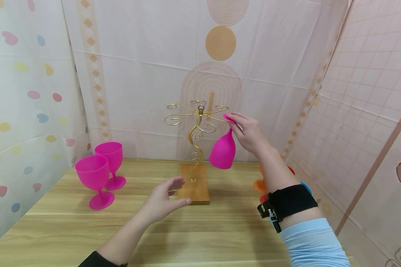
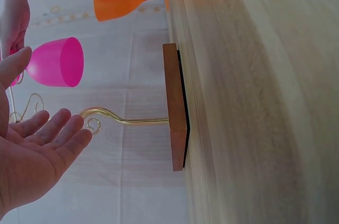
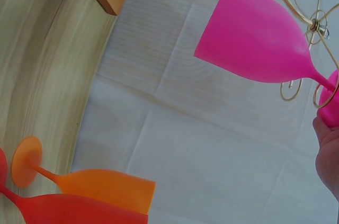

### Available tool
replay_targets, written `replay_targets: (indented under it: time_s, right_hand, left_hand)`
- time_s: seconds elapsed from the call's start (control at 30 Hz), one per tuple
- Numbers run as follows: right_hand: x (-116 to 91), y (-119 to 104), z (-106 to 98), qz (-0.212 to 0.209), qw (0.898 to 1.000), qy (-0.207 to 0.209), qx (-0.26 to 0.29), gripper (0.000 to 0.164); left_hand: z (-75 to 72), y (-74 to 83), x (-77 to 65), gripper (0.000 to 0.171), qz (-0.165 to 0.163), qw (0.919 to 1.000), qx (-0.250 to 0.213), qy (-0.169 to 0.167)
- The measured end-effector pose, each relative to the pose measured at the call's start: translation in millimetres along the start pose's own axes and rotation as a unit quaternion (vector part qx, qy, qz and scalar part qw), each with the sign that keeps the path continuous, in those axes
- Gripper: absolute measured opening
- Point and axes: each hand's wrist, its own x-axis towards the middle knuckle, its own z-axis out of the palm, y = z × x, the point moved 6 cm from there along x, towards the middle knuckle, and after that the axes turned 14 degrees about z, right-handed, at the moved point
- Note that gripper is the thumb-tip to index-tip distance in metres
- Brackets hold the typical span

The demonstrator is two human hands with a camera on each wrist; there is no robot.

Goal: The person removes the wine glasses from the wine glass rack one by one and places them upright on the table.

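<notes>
My right hand (image 1: pixel 250 135) pinches the foot of a pink wine goblet (image 1: pixel 223 151), which hangs upside down with its bowl tilted slightly. The goblet's stem is at one curled arm of the gold wire rack (image 1: pixel 201 111); in the right wrist view the wire loop passes around the stem (image 3: pixel 321 80) just by the foot. My left hand (image 1: pixel 162 200) is held in front of the rack's wooden base (image 1: pixel 200 185), fingers loosely extended and holding nothing. In the left wrist view its palm (image 2: pixel 32 166) shows, apart from the rack's wavy post (image 2: pixel 132 122).
Two pink goblets (image 1: pixel 93 172) stand upright at the left of the wooden table (image 1: pixel 137 241). Orange (image 3: pixel 106 187) and red (image 3: pixel 79 209) goblets stand at the right, partly behind my right forearm in the head view. Patterned cloth (image 1: pixel 137 92) hangs behind and at both sides.
</notes>
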Motion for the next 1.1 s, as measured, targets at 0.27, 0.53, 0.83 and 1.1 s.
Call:
replay_targets:
  time_s: [0.27,0.53,0.83,1.1]
  right_hand:
    - [4.9,-6.7,-1.1,-0.002,1.0,-0.012,-0.006,0.031]
    - [11.1,-8.1,1.2,0.027,0.999,-0.039,-0.025,0.035]
    - [18.8,-12.2,6.8,0.053,0.994,-0.093,-0.033,0.04]
    - [25.1,-8.4,8.8,0.074,0.992,-0.101,-0.033,0.041]
  left_hand:
    - [-0.4,-0.7,0.8,0.074,-0.004,1.0,0.001,0.001]
    - [1.3,-1.0,1.7,0.074,-0.005,1.0,-0.004,-0.004]
    - [2.6,-1.0,1.6,0.073,-0.005,1.0,0.001,-0.004]
    - [4.0,-0.6,2.0,0.074,-0.009,1.0,-0.002,-0.002]
